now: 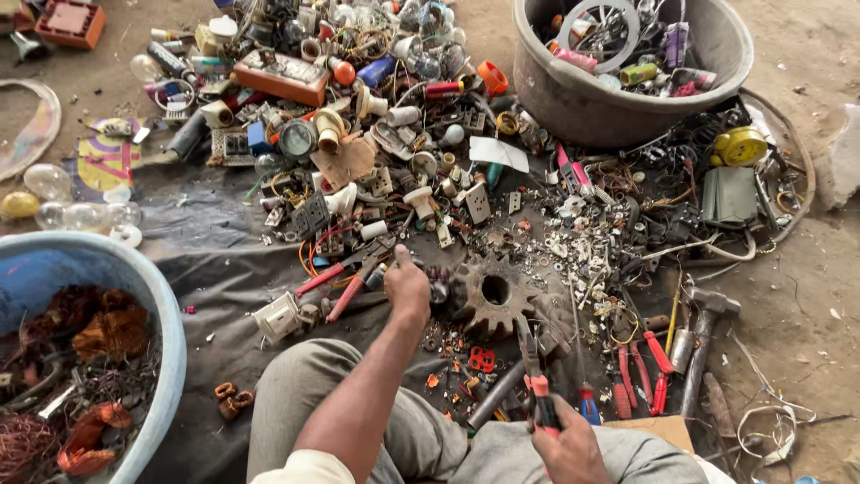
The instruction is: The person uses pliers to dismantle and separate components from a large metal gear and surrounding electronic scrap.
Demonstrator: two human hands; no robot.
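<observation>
My left hand [408, 289] reaches forward into a heap of scrap electrical parts [394, 170] on a dark sheet. Its fingers are curled down over a small dark metal part [437, 289], thumb raised. Red-handled pliers [345, 285] lie just left of it and a rusty gear wheel [493, 291] just right. My right hand [566, 450] is low by my knee, closed on the red grips of a pair of pliers [535, 381] whose jaws point away toward the gear.
A blue tub [148, 278] with copper wire coils stands at the left. A grey tub [582, 108] of scrap sits at the top right. A hammer [708, 336], more red-handled pliers [647, 363] and a screwdriver [587, 403] lie at the right. Glass bulbs [54, 199] rest at far left.
</observation>
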